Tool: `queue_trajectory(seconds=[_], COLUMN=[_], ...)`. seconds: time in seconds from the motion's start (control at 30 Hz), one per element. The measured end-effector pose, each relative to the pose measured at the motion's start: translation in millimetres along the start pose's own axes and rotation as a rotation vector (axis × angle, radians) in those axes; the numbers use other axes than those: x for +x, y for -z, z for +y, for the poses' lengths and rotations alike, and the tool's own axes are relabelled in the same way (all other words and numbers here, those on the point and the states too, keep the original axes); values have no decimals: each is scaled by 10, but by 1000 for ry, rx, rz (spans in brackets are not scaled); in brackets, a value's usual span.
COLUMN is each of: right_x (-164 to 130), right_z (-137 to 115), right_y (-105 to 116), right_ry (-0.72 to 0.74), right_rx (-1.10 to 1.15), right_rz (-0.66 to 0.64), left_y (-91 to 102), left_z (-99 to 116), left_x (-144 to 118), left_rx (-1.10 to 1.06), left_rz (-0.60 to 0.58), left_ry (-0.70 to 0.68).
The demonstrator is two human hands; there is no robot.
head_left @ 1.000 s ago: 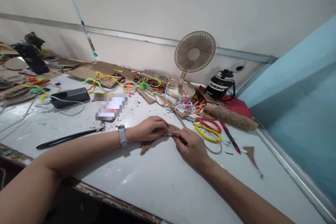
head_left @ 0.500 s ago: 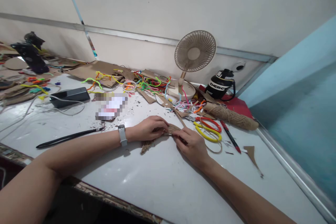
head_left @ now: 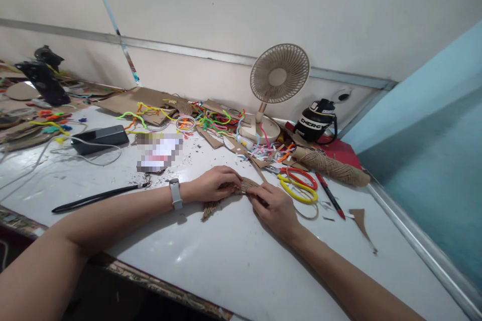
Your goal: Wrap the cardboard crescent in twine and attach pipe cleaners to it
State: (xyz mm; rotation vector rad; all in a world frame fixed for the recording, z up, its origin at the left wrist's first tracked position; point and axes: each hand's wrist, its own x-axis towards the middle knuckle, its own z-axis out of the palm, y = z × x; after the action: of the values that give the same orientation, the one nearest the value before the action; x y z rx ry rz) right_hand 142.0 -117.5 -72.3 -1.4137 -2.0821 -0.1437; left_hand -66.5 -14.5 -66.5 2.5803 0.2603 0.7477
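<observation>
Hands meet over a twine-wrapped cardboard piece [head_left: 226, 194] lying flat on the white table [head_left: 233, 261], near its middle. The left hand [head_left: 213, 184] lies curled on top of the piece, fingers bent down and pressing it to the table, a pale watch [head_left: 175, 194] on the wrist. The right hand [head_left: 274, 206] pinches the piece's right end with its fingertips closed on the twine; the exact grip is hidden under the fingers. The ridged lower end of the piece sticks out toward the person from beneath the left hand. Just beside the right hand, farther back, lie scissors [head_left: 297, 184] with red and yellow loop handles, and to their right a red pen [head_left: 330, 195]. Beyond these rests a spool of jute twine [head_left: 331, 166] on its side, and near the table's right edge a small cardboard scrap [head_left: 361, 221]. A black strap [head_left: 98, 197] lies left of the left forearm. At the back stand a beige desk fan [head_left: 277, 80] and a black bottle [head_left: 317, 121], with a heap of coloured pipe cleaners [head_left: 214, 121] and cardboard offcuts between them and a black power bank [head_left: 100, 139] with a white cable.
</observation>
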Motion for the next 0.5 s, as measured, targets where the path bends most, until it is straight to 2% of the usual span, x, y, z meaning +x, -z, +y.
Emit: queue_trajectory(seconds=[0.5], right_x=[-1], right_z=[-2], right_y=[0], right_ry=[-14], right_rx=[-4], right_rz=[-6], left_y=[0], left_z=[12], left_x=[-2], left_rx=[11], left_rz=[-2], left_ry=[25])
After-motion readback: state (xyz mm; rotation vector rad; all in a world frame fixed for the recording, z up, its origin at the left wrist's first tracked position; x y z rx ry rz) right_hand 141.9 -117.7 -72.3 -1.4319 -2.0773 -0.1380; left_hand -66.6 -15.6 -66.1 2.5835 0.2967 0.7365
